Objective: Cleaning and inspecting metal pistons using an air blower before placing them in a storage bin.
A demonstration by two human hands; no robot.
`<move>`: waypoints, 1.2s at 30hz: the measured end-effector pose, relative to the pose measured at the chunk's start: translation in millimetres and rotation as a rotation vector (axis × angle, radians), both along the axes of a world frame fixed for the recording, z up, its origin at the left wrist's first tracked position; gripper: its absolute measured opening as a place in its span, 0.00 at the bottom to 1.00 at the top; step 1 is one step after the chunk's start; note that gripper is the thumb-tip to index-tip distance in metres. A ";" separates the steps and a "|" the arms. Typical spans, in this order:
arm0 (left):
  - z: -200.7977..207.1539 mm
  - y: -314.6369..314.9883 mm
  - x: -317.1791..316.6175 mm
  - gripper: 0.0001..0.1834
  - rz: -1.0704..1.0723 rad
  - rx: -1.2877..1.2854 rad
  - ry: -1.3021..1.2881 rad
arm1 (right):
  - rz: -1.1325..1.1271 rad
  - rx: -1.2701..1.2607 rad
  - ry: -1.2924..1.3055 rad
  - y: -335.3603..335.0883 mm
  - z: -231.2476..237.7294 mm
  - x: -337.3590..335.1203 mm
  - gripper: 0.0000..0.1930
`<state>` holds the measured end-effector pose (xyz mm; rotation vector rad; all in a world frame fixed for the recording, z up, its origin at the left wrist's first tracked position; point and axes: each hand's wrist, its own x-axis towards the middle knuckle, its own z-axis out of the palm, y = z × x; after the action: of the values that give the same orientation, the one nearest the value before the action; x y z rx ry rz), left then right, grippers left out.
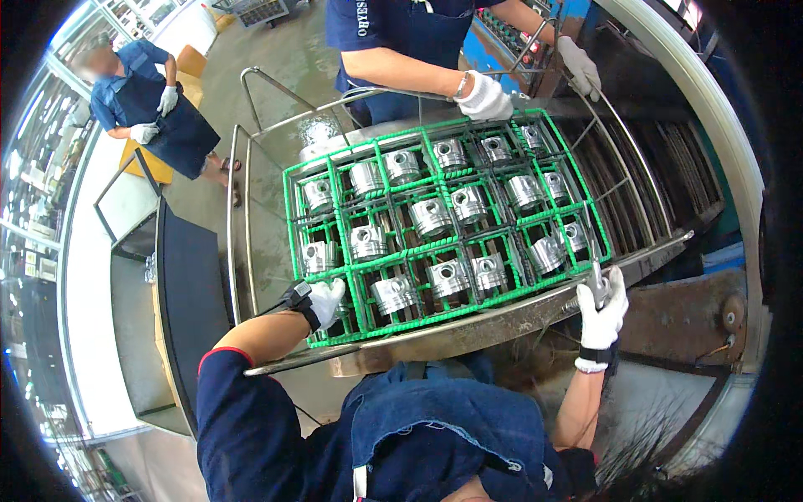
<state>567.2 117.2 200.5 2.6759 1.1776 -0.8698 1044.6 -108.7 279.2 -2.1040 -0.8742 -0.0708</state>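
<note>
A green wire rack (pixel 435 318) holds several shiny metal pistons (pixel 431 217), one to a cell. My left hand (pixel 324 303), in a white glove, is closed over the rack's near left corner, beside a piston partly covered by it. At the near right corner, my gloved right hand (pixel 602 311) is closed around a grey air blow gun (pixel 597 283). Its thin nozzle points up along the rack's right side. Facing me, a co-worker has one gloved hand (pixel 485 97) at the rack's far edge and the other gloved hand (pixel 579 69) by a metal rail.
A tubular metal frame (pixel 232 217) surrounds the rack, which sits on a metal conveyor bed. Dark rollers or slats (pixel 682 176) continue to the right, under a pale arched housing (pixel 711 92). A dark cabinet (pixel 191 276) stands at left. Another person (pixel 155 100) stands farther back.
</note>
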 end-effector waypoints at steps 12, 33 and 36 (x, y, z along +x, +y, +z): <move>-22.6 36.7 -8.1 0.20 0.143 -0.187 0.056 | 0.785 -0.159 0.041 93.2 135.4 -101.6 0.20; 34.1 82.8 26.7 0.19 0.364 -0.056 -0.137 | 1.401 -1.090 -0.424 212.7 -62.3 -135.9 0.39; 19.8 88.8 12.6 0.21 0.337 -0.025 -0.184 | 1.351 -1.071 -0.533 212.7 -64.6 -149.0 0.26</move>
<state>579.8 206.0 220.3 2.3740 1.4966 -0.5688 895.6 104.0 214.7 -1.8141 -2.9511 0.7062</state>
